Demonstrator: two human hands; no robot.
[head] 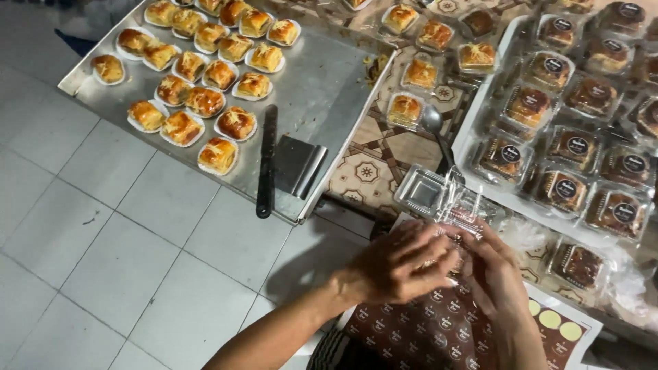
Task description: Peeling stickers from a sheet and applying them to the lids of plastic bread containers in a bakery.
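My left hand [401, 264] and my right hand [495, 274] meet at the lower middle, both closed around a small clear plastic clamshell box [460, 218] whose lid stands up above my fingers. What lies inside the box is hidden by my hands. An empty clear box [421, 193] lies just beyond them. Under my hands is a sheet of round brown stickers [439, 325] with several yellow blanks where stickers are gone.
A metal tray [322, 82] on the white tiled floor holds several golden pastries [205, 103] in white paper cups, plus a dough scraper [288, 164]. A spoon [435, 130] lies on the patterned mat. A white tray [473, 123] at right holds several packed, stickered boxes [569, 147].
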